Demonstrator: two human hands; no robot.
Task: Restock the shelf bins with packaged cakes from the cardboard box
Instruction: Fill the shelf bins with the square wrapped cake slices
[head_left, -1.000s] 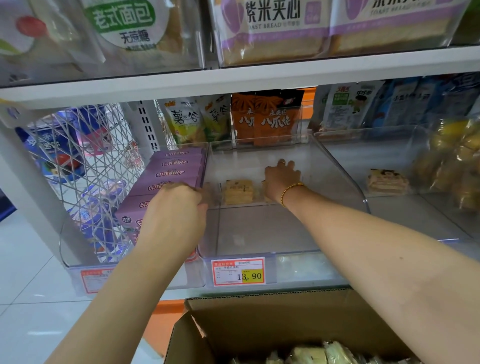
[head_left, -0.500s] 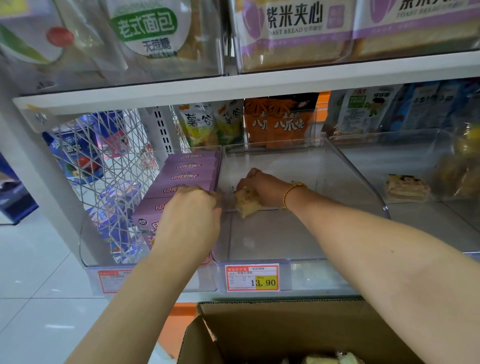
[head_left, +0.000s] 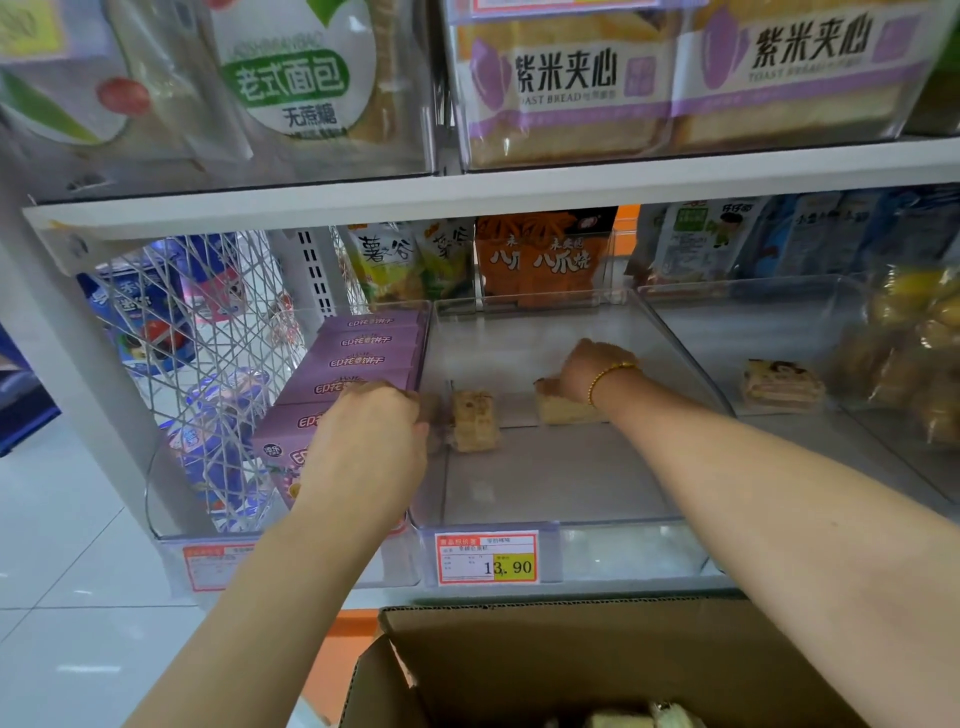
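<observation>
Two packaged cakes (head_left: 475, 421) lie deep in the clear bin (head_left: 545, 483), the right hand (head_left: 587, 369) pinching one, apparently to start a row, the left hand (head_left: 369, 441) curled at the bin wall, its grip unclear.

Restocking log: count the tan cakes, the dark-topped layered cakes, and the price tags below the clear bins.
Tan cakes: 2
Dark-topped layered cake: 1
Price tags: 2
Total: 5
</observation>
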